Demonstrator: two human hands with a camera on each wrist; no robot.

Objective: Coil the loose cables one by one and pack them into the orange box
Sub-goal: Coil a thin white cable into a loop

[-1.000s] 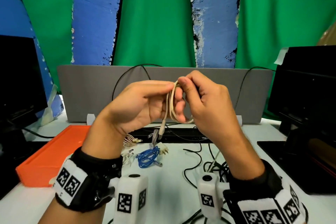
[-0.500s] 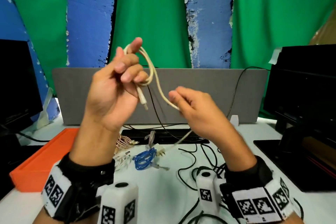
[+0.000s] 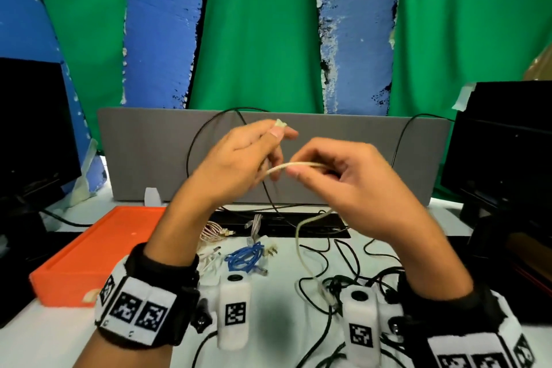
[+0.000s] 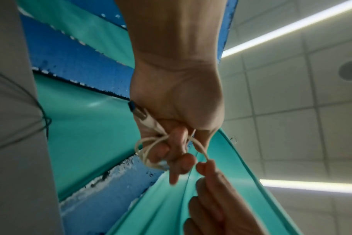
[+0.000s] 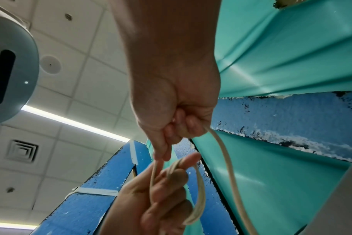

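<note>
Left hand (image 3: 239,164) grips thin cream cable (image 3: 294,165) wound in round loops over fingers; right hand (image 3: 343,176) pinches smooth strand beside it – slack tail hangs to white desk (image 3: 277,317). Flat orange box (image 3: 98,245) at left – blue coil (image 3: 245,257) nearby

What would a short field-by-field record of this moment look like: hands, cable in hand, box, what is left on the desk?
left hand: holds loops of the cream cable wound round its fingers, raised above the desk
right hand: pinches the same cable close to the loops
cable tail: hangs from the right hand down to the desk
orange box: on the desk at the left; no cable visible in the part that shows
blue cable: bundled on the desk, untouched
black cables: loose on the desk
stage: coiling not finished
</note>
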